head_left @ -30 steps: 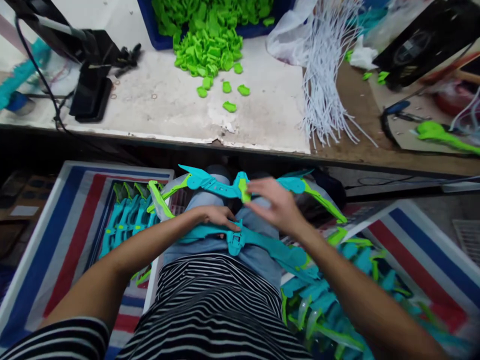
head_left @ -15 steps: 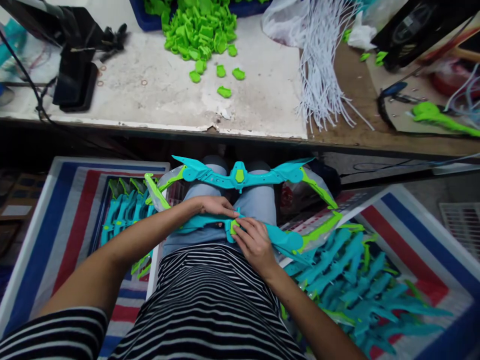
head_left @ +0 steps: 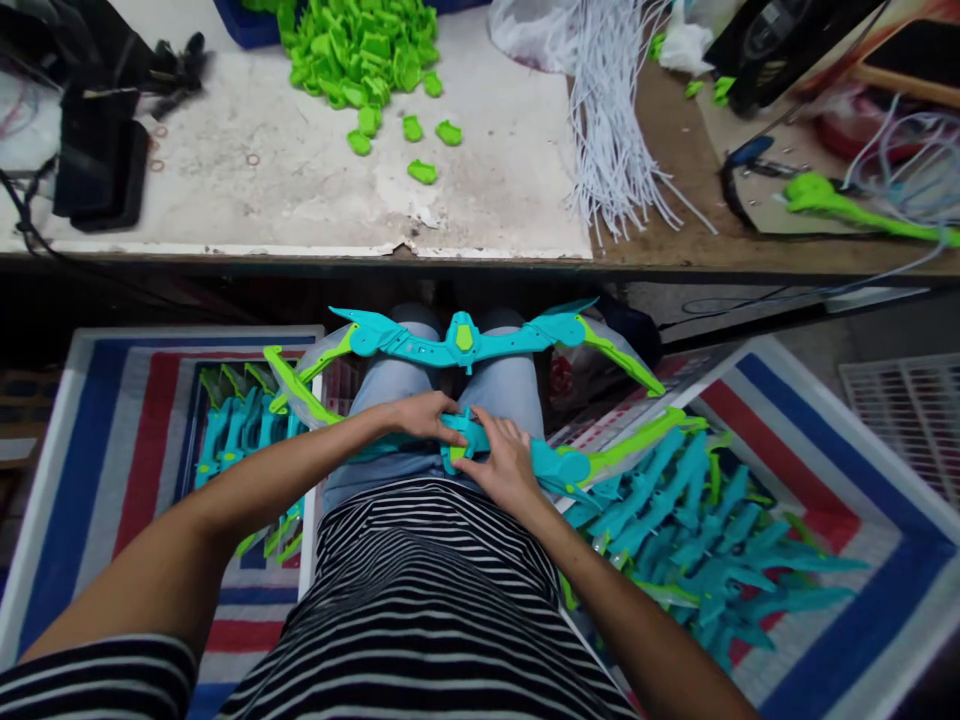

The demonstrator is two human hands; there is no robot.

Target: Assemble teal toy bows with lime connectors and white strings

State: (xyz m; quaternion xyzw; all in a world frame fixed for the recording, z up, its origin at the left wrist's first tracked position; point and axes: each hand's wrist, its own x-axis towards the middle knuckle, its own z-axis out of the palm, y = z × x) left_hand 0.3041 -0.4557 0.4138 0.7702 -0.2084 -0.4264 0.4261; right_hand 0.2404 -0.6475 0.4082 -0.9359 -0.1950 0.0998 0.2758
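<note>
A turquoise toy bow [head_left: 553,464] with lime-green limbs lies across my lap, close to the striped shirt. My left hand [head_left: 426,414] grips it just left of its middle, thumb on the centre block. From the other side my right hand [head_left: 505,456] closes on the same centre block, thumb and fingers around a small green piece [head_left: 457,454] set in it. My fingers partly cover that piece. A second toy bow [head_left: 495,347] rests farther out on my knees, a green piece [head_left: 464,337] in its centre; neither hand touches it.
Left and right stand striped-lined boxes [head_left: 154,445] [head_left: 795,425] holding several turquoise bows [head_left: 697,530]. On the workbench [head_left: 247,200] ahead are a heap of green pieces [head_left: 360,55], a bundle of white cords [head_left: 619,130] and a black stand [head_left: 101,170].
The view has shifted, so the bench appears farther left. My right hand has turned, its fingers now over the far side of the centre block and its thumb on the near side.
</note>
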